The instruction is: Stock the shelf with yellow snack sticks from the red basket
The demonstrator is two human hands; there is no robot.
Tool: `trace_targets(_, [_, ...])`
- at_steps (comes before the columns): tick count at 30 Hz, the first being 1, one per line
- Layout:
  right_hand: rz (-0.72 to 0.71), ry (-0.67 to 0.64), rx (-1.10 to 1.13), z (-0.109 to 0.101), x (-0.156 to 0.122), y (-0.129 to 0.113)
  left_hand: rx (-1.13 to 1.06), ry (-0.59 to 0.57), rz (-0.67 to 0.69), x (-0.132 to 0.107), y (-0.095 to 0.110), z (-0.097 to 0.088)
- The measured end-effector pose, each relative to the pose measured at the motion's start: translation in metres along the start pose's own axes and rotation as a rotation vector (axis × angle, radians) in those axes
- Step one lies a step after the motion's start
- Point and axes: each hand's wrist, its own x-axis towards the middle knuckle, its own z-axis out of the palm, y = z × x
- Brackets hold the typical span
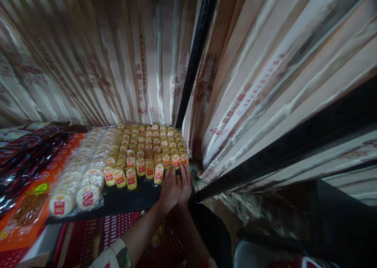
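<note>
Both my hands rest together at the front right edge of a dark shelf [123, 201]. My left hand [170, 189] lies with its fingers reaching up to the small yellow packets with red labels [147, 150], which stand in several rows. My right hand [185, 181] presses right beside it, fingers stretched toward the packets at the row's right end. Whether either hand grips a packet is hidden by the fingers.
Round white cakes in clear wrap [85, 181] lie left of the yellow packets. Orange and dark packages [26, 173] fill the far left. Pale striped curtains with red print [253, 83] hang behind and right, with a black pole [194, 63] between them. A red crate [118, 232] sits below.
</note>
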Motion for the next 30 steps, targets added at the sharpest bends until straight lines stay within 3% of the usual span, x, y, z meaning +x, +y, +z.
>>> trace_targets(8, [0.021,-0.01,0.013,0.001,-0.001,0.001,-0.114,-0.065,-0.049,0.0,0.026,-0.014])
trace_targets(18, [0.06,0.032,0.075,-0.003,0.001,-0.007,-0.056,-0.003,-0.012,-0.002,0.002,-0.002])
trace_targets(30, [0.022,0.106,0.18,-0.002,-0.001,0.004,-0.015,0.005,0.061,-0.008,0.009,-0.006])
